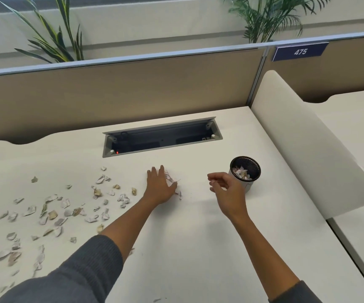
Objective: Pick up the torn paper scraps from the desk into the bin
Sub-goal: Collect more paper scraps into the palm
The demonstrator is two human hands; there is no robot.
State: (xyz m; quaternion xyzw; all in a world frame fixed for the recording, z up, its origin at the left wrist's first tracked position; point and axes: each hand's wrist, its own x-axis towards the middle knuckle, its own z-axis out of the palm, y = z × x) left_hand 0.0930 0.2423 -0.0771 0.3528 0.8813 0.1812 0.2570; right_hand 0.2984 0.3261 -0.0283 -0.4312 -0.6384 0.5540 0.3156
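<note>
While most paper scraps (52, 213) lie scattered across the near-left desk (187, 248), the left hand (159, 186) presses flat, fingers straight, on a small clump (172, 182); rake it rightward so the empty, loosely curled right hand (227, 189) can lift it into the bin (245, 171) just beyond.

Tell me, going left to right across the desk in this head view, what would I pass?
Scattered torn white and tan paper scraps → left hand, flat on a small clump of scraps → right hand, fingers loosely curled → small round black-mesh bin holding scraps → curved white desk divider.
</note>
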